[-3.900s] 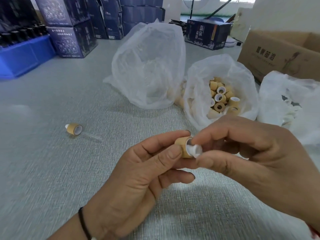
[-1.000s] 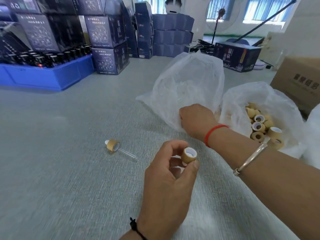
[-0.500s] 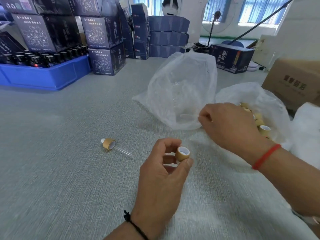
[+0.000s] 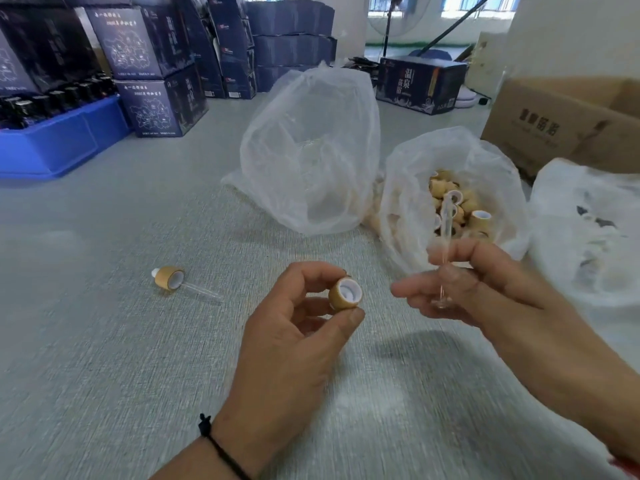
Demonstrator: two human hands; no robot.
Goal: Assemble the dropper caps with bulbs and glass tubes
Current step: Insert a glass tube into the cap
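Note:
My left hand [image 4: 291,337] pinches a tan dropper cap [image 4: 344,294] between thumb and fingers, its white-lined opening facing up and to the right. My right hand [image 4: 485,292] pinches a clear glass tube [image 4: 446,230] held nearly upright, its flared lower end close to my palm, a short gap right of the cap. One finished dropper [image 4: 173,280] lies on the grey table [image 4: 104,341] to the left, with its glass tube pointing right.
A tall translucent bag [image 4: 308,150] stands behind my hands. Right of it an open bag [image 4: 408,202] holds several tan caps [image 4: 481,220]. Another white bag [image 4: 588,230] sits at far right. A cardboard box [image 4: 571,126], dark cartons [image 4: 159,102] and a blue bin [image 4: 59,140] line the back.
My right hand came back from the tall bag holding a glass tube and now sits beside the cap. The left hand kept the cap in place.

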